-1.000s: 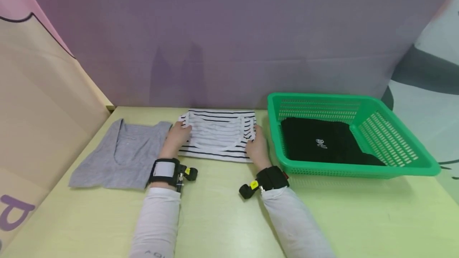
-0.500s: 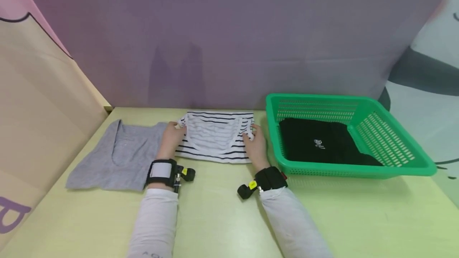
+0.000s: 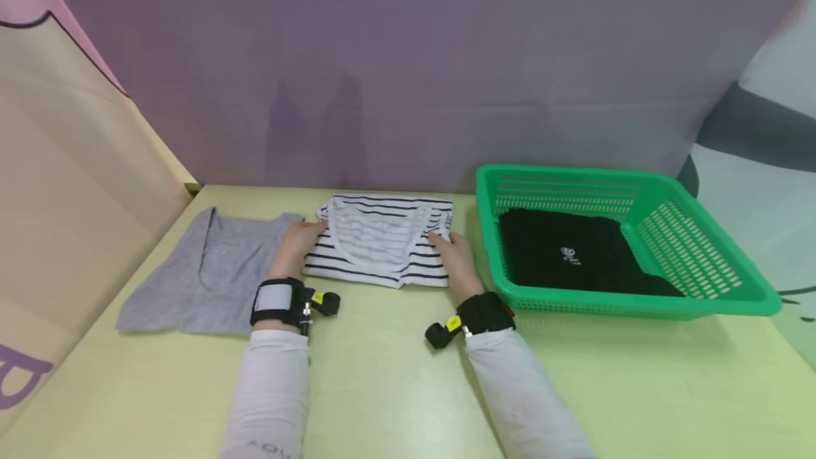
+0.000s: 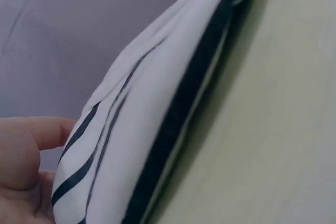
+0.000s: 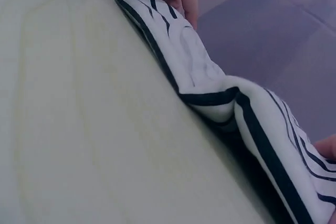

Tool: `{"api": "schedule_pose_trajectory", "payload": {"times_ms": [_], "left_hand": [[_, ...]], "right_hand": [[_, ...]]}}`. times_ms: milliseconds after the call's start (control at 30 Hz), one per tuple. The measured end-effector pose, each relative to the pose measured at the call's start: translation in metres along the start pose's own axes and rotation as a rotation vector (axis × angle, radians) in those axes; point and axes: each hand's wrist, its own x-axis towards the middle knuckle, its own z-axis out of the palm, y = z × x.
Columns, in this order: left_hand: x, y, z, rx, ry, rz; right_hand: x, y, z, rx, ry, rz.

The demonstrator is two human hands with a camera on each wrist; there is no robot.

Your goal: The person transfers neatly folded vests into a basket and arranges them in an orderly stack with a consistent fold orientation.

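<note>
In the head view, sleeves (image 3: 268, 392) are cropped at 6 o'clock, the grey garment (image 3: 204, 271) is partly hidden by the left hand (image 3: 297, 245), and the white print (image 3: 570, 256) cannot be read. From the right wrist, the right hand (image 5: 327, 147) is mostly cropped.

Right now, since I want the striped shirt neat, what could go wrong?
The striped shirt buckles along its front, so it might crease. The left hand overlaps the gray shirt in the head view and could drag it. The right hand is near the green basket and may bump it.
</note>
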Motion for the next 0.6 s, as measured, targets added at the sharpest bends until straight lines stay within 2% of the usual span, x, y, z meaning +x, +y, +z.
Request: {"api": "schedule_pose_trajectory", "payload": {"times_ms": [233, 333, 467, 600], "left_hand": [[0.0012, -0.002, -0.0014, 0.022, -0.036, 0.018], [0.0021, -0.0027, -0.0013, 0.037, -0.052, 0.033], [0.003, -0.0032, -0.0004, -0.012, -0.079, 0.035], [0.004, -0.004, 0.0, -0.12, -0.121, 0.007]], "right_hand": [[0.0027, -0.0018, -0.0031, 0.198, -0.118, 0.092], [0.0026, -0.0026, -0.0042, 0.247, -0.171, 0.116], [0.0014, -0.0028, -0.0051, 0.273, -0.229, 0.144], [0.0004, -0.0017, -0.005, 0.295, -0.269, 0.163]]}}
